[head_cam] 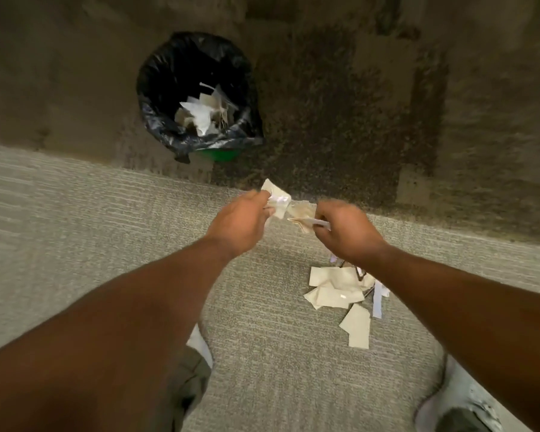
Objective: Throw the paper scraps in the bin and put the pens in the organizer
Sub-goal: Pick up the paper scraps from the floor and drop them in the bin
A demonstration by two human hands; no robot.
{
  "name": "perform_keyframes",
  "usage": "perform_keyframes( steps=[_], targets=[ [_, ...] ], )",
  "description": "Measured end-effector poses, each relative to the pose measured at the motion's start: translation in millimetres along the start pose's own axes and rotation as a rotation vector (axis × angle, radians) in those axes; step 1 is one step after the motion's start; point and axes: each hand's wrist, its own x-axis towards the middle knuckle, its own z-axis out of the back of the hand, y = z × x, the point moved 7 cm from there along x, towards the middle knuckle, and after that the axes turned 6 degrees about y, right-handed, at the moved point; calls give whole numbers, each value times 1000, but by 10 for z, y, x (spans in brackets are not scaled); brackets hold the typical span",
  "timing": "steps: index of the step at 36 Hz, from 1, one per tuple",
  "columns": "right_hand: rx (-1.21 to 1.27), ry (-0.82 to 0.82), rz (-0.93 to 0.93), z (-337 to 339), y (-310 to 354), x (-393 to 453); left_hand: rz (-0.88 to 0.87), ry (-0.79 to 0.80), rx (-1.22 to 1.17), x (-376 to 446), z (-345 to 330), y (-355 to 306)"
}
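A green bin lined with a black bag stands on the floor ahead, with paper scraps lying inside it. My left hand is shut on a bunch of white scraps. Close beside it, my right hand is shut on more tan and white scraps. Both hands are held above the carpet, short of the bin. A loose pile of paper scraps lies on the carpet under my right forearm. No pens or organizer are in view.
Light grey carpet meets a darker brown, stained floor strip where the bin stands. My shoes show at the bottom edge.
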Motion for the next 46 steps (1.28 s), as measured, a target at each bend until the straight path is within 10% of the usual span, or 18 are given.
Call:
perform_keyframes(
  steps=[16, 32, 46],
  targets=[
    [591, -274, -192, 1043, 1233, 1200, 255, -439, -265, 400, 1762, 651],
    [681, -120, -224, 936, 1511, 1636, 405, -294, -340, 470, 1638, 933],
    [483, -96, -216, 650, 767, 964, 147, -280, -285, 307, 1179, 382]
  ],
)
